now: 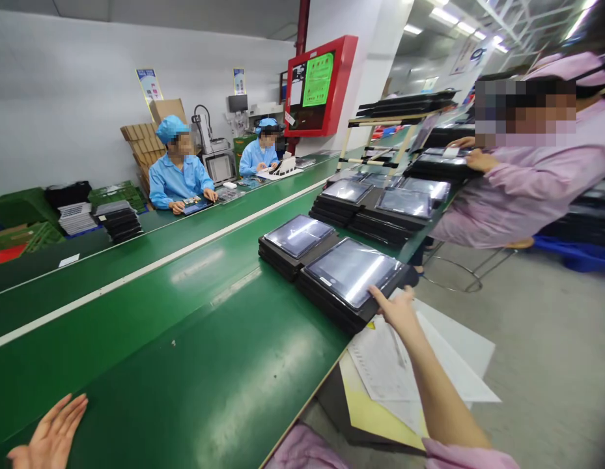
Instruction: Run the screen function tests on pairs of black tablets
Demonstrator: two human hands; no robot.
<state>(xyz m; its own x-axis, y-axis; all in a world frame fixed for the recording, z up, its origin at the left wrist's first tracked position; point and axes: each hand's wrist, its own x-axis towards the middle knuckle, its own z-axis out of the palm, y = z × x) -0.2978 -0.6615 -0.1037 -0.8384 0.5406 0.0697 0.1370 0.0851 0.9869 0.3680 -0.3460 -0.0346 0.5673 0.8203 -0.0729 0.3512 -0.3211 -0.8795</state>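
My right hand (394,311) is at the near right corner of a stack of black trays (331,306), its fingers spread and its fingertips touching the edge of the flat glossy tablet-like panel (353,267) on top. A second stack beside it holds another such panel (298,234). Down at the lower left, my left hand (53,435) rests by the green work surface (185,365), empty, palm partly turned up and fingers stretched out. Below my right arm lie loose papers (385,365) and a yellow sheet (375,413).
More tray stacks with panels (387,225) stand farther along the bench. A person in pink (531,176) sits at the right, handling a panel. Two people in blue (180,176) work across the bench. A rack (380,122) stands behind the stacks.
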